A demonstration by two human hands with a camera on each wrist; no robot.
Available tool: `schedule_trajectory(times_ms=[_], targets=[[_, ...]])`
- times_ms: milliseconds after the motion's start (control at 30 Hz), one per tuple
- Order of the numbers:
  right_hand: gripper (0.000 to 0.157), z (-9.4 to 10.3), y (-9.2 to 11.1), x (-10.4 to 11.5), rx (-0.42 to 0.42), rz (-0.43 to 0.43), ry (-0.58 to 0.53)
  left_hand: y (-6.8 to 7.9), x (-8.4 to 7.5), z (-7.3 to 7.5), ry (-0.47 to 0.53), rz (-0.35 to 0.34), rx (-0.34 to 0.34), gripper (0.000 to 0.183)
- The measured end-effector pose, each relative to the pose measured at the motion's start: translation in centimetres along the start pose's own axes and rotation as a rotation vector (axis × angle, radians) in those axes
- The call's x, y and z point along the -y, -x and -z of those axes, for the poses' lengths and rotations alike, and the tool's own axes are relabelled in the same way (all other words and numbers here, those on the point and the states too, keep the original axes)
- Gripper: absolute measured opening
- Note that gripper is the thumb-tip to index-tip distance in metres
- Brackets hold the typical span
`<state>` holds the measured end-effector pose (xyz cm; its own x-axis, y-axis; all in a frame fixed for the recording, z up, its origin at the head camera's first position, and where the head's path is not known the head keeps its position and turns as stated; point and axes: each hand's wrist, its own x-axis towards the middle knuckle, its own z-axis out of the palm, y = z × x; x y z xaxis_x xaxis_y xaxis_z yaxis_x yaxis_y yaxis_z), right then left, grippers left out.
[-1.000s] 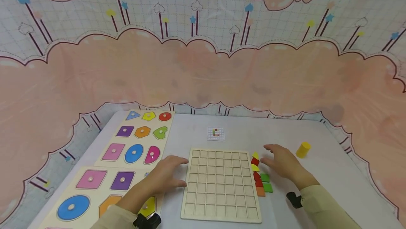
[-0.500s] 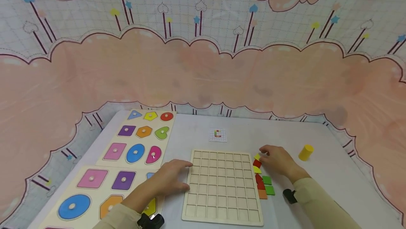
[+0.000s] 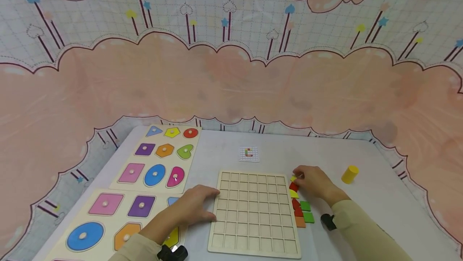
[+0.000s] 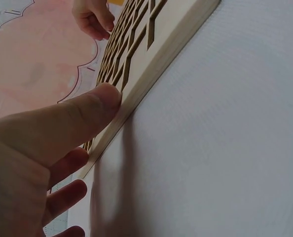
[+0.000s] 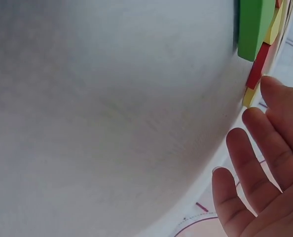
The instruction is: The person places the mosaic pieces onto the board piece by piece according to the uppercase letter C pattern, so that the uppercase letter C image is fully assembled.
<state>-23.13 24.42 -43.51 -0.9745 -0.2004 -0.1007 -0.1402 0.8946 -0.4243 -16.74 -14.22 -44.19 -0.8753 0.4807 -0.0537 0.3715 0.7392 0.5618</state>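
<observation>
A pale wooden grid board (image 3: 254, 213) lies in the middle of the table, its square cells bare. My left hand (image 3: 197, 204) rests at the board's left edge, thumb and index finger straight; in the left wrist view the thumb (image 4: 94, 106) overlaps the rim. Along the board's right side lie a yellow piece (image 3: 293, 178), a red piece (image 3: 293, 187), a yellow half-round piece (image 3: 293, 194) and further red pieces. My right hand (image 3: 314, 181) reaches over the far yellow piece. In the right wrist view its thumb and index fingertips stand apart, right at that yellow piece (image 5: 248, 96).
Two green squares (image 3: 306, 211) and an orange square (image 3: 300, 222) lie beside the board. A yellow cylinder (image 3: 349, 174) stands farther right. Behind the board lies a small pattern card (image 3: 248, 153). Two knobbed shape-puzzle boards (image 3: 124, 184) cover the left side.
My right hand has moved left and in over the yellow piece, its thumb and index finger coming closer together. My left hand has come up to the board's edge. The view shifted slightly.
</observation>
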Motion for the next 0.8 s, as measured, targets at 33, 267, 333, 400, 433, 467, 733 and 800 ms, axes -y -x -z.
schedule_trajectory(times_ms=[33, 267, 333, 400, 433, 467, 733, 800], targets=[[0.03, -0.02, -0.02, -0.01, 0.001, -0.002, -0.002, 0.02, -0.02, -0.01, -0.001, 0.001, 0.002, 0.066], [0.029, 0.08, -0.01, 0.0, 0.001, -0.02, -0.004, 0.05, -0.09, 0.02, -0.028, 0.011, 0.015, 0.064], [0.029, 0.13, -0.04, -0.03, 0.002, -0.019, 0.0, 0.05, -0.11, 0.05, -0.041, 0.008, 0.014, 0.064], [0.029, 0.17, -0.04, 0.0, 0.005, -0.019, 0.004, 0.07, -0.13, 0.09, -0.054, 0.006, 0.012, 0.063], [0.029, 0.17, -0.03, 0.01, 0.006, -0.02, 0.006, 0.1, -0.15, 0.1, -0.059, 0.006, 0.013, 0.063], [0.029, 0.15, -0.05, 0.0, 0.008, -0.022, 0.008, 0.13, -0.18, 0.12, -0.06, 0.008, 0.013, 0.063], [0.028, 0.1, -0.01, 0.41, 0.005, -0.015, 0.021, 0.33, -0.46, 0.13, -0.043, 0.031, 0.014, 0.064], [0.028, 0.15, -0.03, 0.51, 0.006, -0.009, 0.022, 0.35, -0.46, 0.1, -0.036, 0.035, 0.014, 0.064]])
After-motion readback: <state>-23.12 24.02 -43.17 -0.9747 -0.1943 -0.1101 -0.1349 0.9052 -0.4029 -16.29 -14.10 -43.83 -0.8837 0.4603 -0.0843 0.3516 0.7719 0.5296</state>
